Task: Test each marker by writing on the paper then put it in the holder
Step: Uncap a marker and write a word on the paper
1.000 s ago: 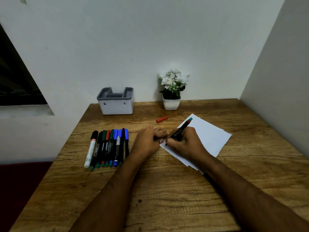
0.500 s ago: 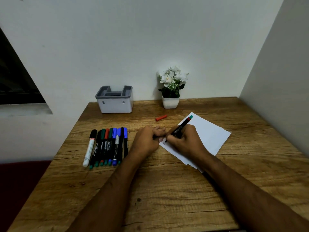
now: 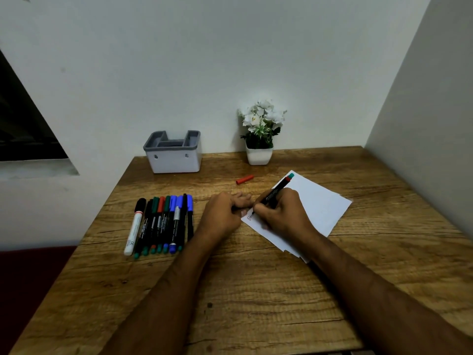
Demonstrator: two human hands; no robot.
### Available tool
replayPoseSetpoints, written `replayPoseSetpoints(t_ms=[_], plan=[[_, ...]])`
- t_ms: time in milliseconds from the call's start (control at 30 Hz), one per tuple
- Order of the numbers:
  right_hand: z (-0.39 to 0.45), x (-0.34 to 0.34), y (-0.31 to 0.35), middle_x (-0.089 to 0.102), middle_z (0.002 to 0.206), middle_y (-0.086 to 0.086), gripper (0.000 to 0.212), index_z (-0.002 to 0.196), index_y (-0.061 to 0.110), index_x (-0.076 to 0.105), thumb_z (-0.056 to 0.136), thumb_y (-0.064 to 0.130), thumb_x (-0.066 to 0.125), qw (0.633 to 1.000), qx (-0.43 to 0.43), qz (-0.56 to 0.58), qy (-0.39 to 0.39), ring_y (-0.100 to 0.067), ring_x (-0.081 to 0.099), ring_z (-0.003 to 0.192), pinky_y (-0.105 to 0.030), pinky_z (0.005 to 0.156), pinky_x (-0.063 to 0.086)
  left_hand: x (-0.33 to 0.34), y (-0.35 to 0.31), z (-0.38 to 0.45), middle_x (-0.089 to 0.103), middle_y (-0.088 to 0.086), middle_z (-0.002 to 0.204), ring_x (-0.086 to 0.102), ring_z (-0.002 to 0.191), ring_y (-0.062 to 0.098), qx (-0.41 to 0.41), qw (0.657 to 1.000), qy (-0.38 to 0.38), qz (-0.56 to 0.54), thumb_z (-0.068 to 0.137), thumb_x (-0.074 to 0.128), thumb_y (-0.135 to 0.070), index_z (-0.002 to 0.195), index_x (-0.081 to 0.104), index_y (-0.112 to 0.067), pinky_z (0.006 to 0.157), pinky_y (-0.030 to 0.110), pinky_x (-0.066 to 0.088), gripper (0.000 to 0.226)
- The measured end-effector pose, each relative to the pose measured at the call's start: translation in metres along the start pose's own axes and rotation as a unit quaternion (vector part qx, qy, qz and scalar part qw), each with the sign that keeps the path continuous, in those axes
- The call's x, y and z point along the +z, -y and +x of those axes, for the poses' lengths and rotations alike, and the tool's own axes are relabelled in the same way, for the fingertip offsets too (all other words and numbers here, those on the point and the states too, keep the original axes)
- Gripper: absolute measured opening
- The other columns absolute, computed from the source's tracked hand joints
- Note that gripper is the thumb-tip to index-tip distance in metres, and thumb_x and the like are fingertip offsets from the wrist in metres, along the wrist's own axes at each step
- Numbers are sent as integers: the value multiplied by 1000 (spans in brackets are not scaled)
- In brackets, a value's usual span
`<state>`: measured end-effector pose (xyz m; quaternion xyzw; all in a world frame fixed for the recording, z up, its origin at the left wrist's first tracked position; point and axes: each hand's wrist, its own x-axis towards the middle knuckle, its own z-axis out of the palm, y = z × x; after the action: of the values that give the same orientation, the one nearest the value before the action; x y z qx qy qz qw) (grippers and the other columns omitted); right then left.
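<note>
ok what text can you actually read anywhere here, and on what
"CE": on the white marker, near its lower end.
Print on the marker in the right hand: too blurred to read.
Scribble on the paper: illegible.
Labels on the row of markers: too small.

Two bare forearms and two bare hands — nothing worn

Both arms enter from the lower edge uncovered: no sleeve, cuff or glove shows on either. The left hand [image 3: 225,213] and the right hand [image 3: 282,215] carry no ring, watch or band in view — wrists plain, knuckles rounded. The fingers [image 3: 242,198] are short-nailed as far as shows.
</note>
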<state>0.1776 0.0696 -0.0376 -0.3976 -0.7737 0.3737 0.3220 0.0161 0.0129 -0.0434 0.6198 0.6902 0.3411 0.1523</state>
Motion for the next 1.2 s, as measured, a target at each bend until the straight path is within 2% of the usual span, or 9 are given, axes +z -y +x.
replayPoseSetpoints(t_ms=[133,433,600,767,900,1067,1200], plan=[[0,0,-1,71,59,-4,16,76,12,77,87,17,66,1000,0,-2,-10,-18,70,60,-45,67,60,1,0,0,63,-4,132,48,133,7,1,1000,2,-6,88,68,-4,119,70,-23,105,15,26,36],[0,0,1,72,60,-3,16,78,13,78,89,16,66,1000,5,-10,-9,-18,71,62,-37,67,59,1,2,0,63,-6,132,47,133,7,-3,1000,1,-6,87,68,-4,120,69,-24,111,22,30,38],[2,1,-2,70,57,-4,18,73,12,76,86,20,66,1000,11,-21,-18,-17,70,59,-44,65,59,3,2,0,62,-5,133,47,133,7,-5,1000,1,-7,88,68,-4,121,69,-21,106,16,27,37],[1,0,0,72,59,-2,15,82,13,78,91,17,67,1000,18,-2,0,-15,72,60,-34,69,60,3,4,1,62,-5,133,46,133,6,-16,1000,3,-8,88,67,-3,121,69,-24,107,19,29,39],[0,-2,0,71,58,-4,16,79,11,78,90,16,67,999,19,26,-16,-16,70,57,-36,67,59,3,4,1,64,-6,131,48,132,7,-12,1000,0,-17,86,68,-3,119,70,-26,110,21,31,40],[1,-6,3,71,59,-8,18,74,5,75,89,12,66,991,36,113,-54,-17,67,56,-36,65,56,2,3,-1,68,-6,123,54,125,3,-20,999,-25,-44,84,70,-1,116,72,-23,103,15,35,39],[7,-12,6,75,71,-18,22,80,-1,78,93,14,66,977,51,197,-60,-25,69,62,-43,72,59,-1,2,2,72,-2,115,60,110,-1,-27,996,-63,-51,86,68,-2,114,74,-17,84,-6,34,33]])
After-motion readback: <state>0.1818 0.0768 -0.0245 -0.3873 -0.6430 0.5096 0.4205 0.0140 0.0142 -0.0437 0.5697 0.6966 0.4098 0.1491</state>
